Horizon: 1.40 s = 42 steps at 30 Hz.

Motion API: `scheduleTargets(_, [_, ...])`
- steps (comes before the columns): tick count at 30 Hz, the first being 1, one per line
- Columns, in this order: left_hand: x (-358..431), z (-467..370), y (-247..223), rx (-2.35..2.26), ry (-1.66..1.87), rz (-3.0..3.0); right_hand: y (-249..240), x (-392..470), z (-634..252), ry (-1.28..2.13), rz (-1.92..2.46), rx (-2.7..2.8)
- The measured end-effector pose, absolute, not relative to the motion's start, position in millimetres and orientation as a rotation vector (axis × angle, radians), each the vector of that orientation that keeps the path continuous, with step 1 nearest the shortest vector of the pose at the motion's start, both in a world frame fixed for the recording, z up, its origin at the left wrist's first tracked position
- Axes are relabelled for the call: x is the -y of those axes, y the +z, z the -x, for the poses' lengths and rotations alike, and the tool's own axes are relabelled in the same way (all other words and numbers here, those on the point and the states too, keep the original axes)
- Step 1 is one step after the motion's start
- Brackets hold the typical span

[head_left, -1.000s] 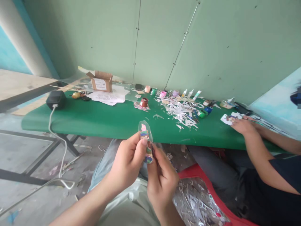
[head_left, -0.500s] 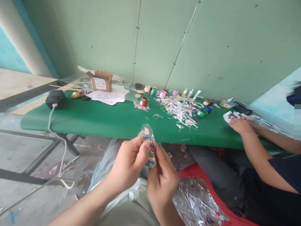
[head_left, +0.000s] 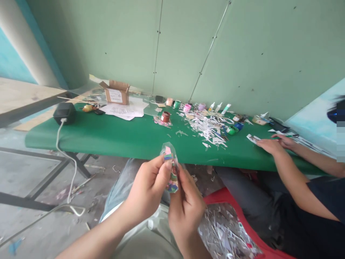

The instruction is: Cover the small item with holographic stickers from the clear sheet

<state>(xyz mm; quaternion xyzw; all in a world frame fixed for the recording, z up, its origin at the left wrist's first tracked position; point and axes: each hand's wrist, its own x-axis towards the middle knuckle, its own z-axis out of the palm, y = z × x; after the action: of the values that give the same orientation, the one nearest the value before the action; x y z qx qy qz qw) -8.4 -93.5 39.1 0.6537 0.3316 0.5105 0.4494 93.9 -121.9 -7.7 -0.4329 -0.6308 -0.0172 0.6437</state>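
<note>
Between my two hands, above my lap, is a small clear plastic piece with colourful painted patches (head_left: pixel 172 187) in pink, blue, green and brown. My left hand (head_left: pixel 151 180) grips its left edge, thumb on the face turned toward me. Closed on its right edge is my right hand (head_left: pixel 187 199), with the fingers partly behind it. Just beyond, on the green table (head_left: pixel 129 140), a jar of brown-red paint (head_left: pixel 165 117) stands on a paint-stained scrap.
White paper scraps (head_left: pixel 206 124) are heaped mid-table beside paint jars (head_left: pixel 187 108). A cardboard box (head_left: pixel 117 94) stands on printed sheets at back left, near a black adapter (head_left: pixel 64 113). To the right, a co-worker's hands (head_left: pixel 269 145) hold a paper piece. A red stool (head_left: pixel 229 196) is below.
My hands and the plastic piece stay almost still. The co-worker's near hand has shifted left with its paper piece, which now lies flatter, and the other hand shows more.
</note>
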Motion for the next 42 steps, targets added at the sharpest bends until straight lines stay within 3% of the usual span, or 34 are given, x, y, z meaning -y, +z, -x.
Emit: scheduleTargets(42, [92.8,11.5,35.2,-0.734,1.210,-1.614,-8.2,124.8,-88.6,-0.051,0.990,1.424])
